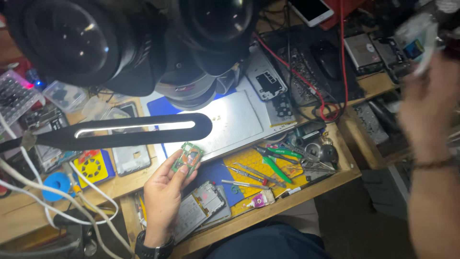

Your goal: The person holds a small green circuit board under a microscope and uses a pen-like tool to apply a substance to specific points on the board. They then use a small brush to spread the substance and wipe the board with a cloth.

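Observation:
My left hand (165, 189) holds a small green circuit board (188, 157) with a copper coil on it, pinched between thumb and fingers, just below the lit metal work plate (230, 122) under the microscope (143, 43). My right hand (426, 103) is raised at the far right, blurred, and grips a small pale packet or part (418, 41) with a blue patch. A black watch sits on my left wrist.
A black lamp arm (120, 129) crosses above the bench. Green-handled pliers (275, 160), tweezers (249, 172) and a small glue tube (261, 198) lie on a yellow mat. An opened phone (199, 206) lies by my left hand. White cables (57, 196), phone frames and red wires clutter the bench.

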Demonstrator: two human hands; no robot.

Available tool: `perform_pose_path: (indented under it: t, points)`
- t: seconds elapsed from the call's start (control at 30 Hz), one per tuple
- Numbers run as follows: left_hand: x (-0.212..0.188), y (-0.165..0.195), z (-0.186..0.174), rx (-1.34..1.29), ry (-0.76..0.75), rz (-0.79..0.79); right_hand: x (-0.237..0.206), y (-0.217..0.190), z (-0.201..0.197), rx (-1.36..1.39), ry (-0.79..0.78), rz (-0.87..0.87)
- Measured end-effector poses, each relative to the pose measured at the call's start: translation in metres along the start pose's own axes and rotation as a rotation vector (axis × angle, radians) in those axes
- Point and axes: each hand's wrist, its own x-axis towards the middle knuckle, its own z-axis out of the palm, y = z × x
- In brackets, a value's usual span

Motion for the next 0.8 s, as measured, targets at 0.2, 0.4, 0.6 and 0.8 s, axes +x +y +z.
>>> perform_pose_path:
  t: [0.2,0.4,0.6,0.8]
  points:
    - [-0.001,0.005,0.008,0.0,0.006,-0.023,0.058,0.124,-0.025,-0.363,-0.011,-0.179]
    - [-0.004,0.006,0.015,0.02,0.032,-0.052,0.067,0.132,-0.033,-0.725,-0.189,-0.105]
    - [0.0,0.002,0.015,0.009,0.036,-0.047,0.078,0.128,-0.041,-0.916,-0.259,-0.01]
    - [0.001,0.0,0.013,0.012,0.038,-0.061,0.079,0.135,-0.034,-0.957,-0.349,0.125]
